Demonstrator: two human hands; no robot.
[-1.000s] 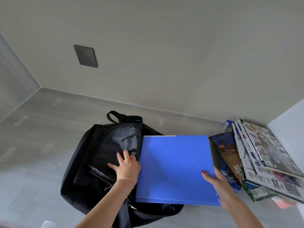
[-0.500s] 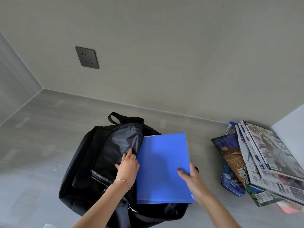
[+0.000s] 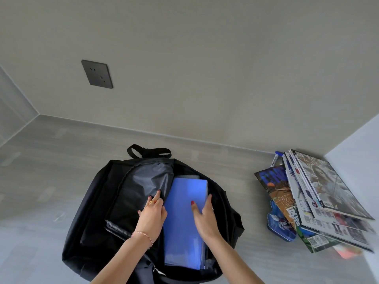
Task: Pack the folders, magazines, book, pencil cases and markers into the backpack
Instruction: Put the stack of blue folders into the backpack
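A black backpack [image 3: 96, 203] lies open on the grey floor. A blue folder [image 3: 182, 226] stands partly inside its main opening, with another grey-blue edge behind it. My left hand [image 3: 152, 218] grips the grey front flap of the backpack and holds it aside. My right hand [image 3: 204, 220] grips the folder's right edge, thumb on its face. To the right lies a stack of magazines [image 3: 328, 197], a blue pencil case [image 3: 280, 224] under its near corner, and a blue-capped marker [image 3: 275, 158] at the wall.
A wall with a dark power socket [image 3: 97, 74] runs behind the backpack. A white panel [image 3: 361, 144] closes the right side beside the magazines. Something pink [image 3: 346, 252] peeks from under the stack. Bare floor stretches to the left.
My right hand has moved the blue folder left from beside the magazines and tipped it into the backpack's opening. The left hand stayed on the flap.
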